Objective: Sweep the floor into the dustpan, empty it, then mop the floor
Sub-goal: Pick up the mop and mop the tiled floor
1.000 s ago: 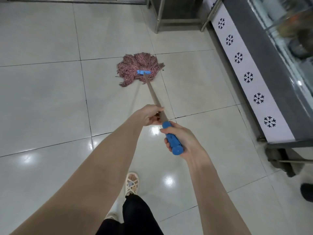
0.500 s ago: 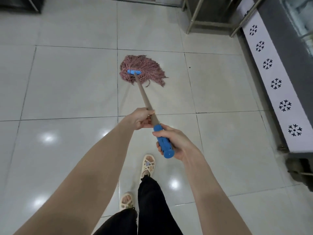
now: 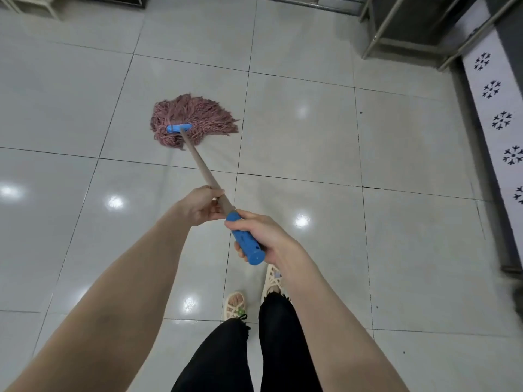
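- The mop (image 3: 195,121) lies with its pinkish-red strings fanned flat on the floor (image 3: 305,131), left of centre on one pale glossy tile, a blue clamp across the strings where the pole enters.
- Its pole (image 3: 199,165) slants back and to the right, ending in a blue grip (image 3: 245,241).
- The left hand (image 3: 202,205) is curled round the bare pole just above the blue grip, thumb and fingers wrapped on it.
- The right hand (image 3: 264,236) is closed round the blue grip itself, close behind the left, with the grip's end poking out past the palm.
- Below the arms stand two legs in black trousers and pale woven sandals (image 3: 236,304) on the tiles.
- Along the right edge runs a white panel with black snowflake marks (image 3: 501,120).
- Metal frame legs (image 3: 379,26) stand at the top right.
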### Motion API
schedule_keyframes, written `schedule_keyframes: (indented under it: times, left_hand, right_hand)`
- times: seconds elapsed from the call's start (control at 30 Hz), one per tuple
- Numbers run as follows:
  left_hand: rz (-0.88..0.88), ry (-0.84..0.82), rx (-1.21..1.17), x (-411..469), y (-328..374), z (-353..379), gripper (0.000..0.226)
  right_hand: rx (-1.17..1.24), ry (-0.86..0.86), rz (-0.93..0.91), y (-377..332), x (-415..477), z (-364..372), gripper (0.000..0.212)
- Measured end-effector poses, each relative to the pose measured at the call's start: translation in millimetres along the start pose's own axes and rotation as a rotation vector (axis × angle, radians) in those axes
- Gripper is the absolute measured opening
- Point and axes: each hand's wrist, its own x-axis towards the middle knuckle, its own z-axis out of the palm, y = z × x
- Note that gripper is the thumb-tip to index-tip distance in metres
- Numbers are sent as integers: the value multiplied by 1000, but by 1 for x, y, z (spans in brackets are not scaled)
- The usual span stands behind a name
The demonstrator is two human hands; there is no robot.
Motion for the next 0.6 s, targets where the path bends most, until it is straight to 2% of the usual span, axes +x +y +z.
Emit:
schedule_keyframes:
  times: [0.13,0.27,0.4,0.6]
  left_hand:
    - [-11,24,-39,-14,-20,-16,12]
    - [-28,24,-56,-20,-40,-7,7]
    - [-53,26,-16,-22,-66,31,9]
    - [-46,-61,-28,-33,-113,109,10]
  right_hand:
    - [-54,-24,30,16,-3,9,58]
    - [-76,-5,34,31,-17,0,46]
    - [-65,89,22,54,-46,-31,38]
    - [-7,185,-24,92,-104,-91,23]
